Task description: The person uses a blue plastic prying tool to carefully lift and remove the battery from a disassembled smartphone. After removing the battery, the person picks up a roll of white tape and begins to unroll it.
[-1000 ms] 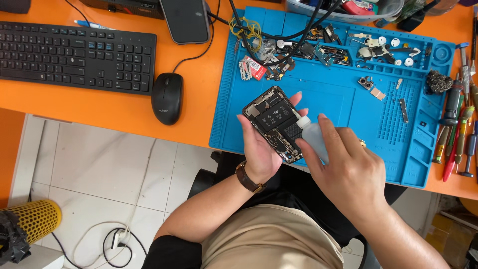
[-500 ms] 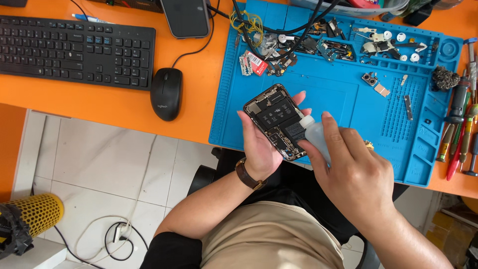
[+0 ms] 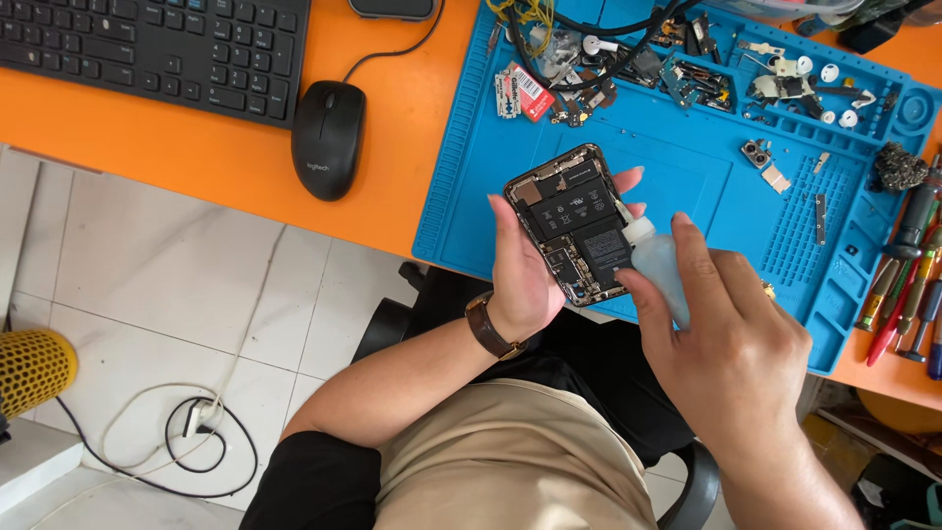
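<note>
Two bare hands worked close together above the near edge of a blue mat (image 3: 687, 186) on an orange surface (image 3: 392, 186). The left hand (image 3: 525, 280) held an opened phone (image 3: 579, 221), its grip closed around the lower end with fingers curled behind it, so the battery and boards faced up. The phone hung in the air, tilted, partly over the mat and partly over the person's lap. The right hand (image 3: 731, 358) had its grip closed on a small clear bottle (image 3: 657, 265), whose white nozzle touched the phone's inner edge beside the battery.

Judging from this, the main risk was too hard a squeeze, which could flood liquid over the exposed boards and connectors. The phone was held only at one end, so pressure from the nozzle could have tipped it out of the hand toward the lap or the tiled floor (image 3: 147, 275). Loose parts (image 3: 760, 152) and cables (image 3: 589, 39) lay on the far side of the mat, well apart from the hands. A mouse (image 3: 328, 137) and keyboard (image 3: 177, 49) sat to the left.
</note>
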